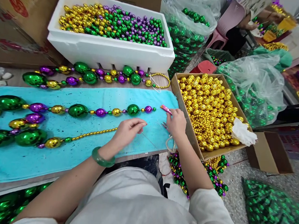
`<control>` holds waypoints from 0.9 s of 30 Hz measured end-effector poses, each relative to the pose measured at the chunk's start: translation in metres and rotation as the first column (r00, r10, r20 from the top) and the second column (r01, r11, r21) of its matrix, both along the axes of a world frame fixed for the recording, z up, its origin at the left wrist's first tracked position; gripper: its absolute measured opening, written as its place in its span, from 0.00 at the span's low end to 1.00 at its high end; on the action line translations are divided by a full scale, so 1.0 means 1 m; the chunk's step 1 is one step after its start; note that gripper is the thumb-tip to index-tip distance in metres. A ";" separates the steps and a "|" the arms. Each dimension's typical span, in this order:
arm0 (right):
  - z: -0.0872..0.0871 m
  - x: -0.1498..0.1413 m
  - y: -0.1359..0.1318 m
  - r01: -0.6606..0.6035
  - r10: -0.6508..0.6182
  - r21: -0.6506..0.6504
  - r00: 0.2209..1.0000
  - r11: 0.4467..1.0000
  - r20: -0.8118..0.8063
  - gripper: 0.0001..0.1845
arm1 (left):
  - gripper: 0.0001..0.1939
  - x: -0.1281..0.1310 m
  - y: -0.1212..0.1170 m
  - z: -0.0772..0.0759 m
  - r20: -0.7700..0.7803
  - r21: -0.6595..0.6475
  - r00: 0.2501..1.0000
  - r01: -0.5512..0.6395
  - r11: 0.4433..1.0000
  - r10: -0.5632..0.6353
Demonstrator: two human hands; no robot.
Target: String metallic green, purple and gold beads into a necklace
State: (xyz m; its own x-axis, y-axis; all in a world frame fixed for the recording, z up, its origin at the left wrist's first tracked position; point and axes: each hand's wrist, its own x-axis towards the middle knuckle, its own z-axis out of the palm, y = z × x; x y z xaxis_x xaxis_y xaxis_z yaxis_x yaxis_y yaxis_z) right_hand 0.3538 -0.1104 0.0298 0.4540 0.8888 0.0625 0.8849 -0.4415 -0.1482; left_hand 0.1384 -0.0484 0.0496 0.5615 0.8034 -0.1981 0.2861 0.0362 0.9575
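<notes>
My left hand (127, 134), with a green bangle (103, 157) on its wrist, is closed in a pinch at the end of a bead string. A thin cord (150, 139) trails from its fingertips. Small gold beads (94, 133) run leftward from this hand to a large green bead (30, 137). In my right hand (176, 123) is a small pink lighter (166, 109), its tip pointing left. Small scissors (164, 125), partly hidden, lie under that hand. Beyond both hands, a row of green, purple and gold beads (100, 112) stretches across the blue towel (89, 93).
A white foam box (110, 49) of mixed beads stands at the back, with finished-looking strands (89, 77) before it. To the right is a cardboard box (189, 123) of gold beads. Bags of green beads (270, 212) sit on the floor. Another person's arm (248, 21) shows far right.
</notes>
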 end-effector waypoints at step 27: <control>-0.021 0.022 0.090 -0.276 0.242 -0.176 0.951 0.945 -0.190 0.06 | 0.07 -0.191 0.062 0.168 0.238 0.067 0.907 -0.371 0.926 0.346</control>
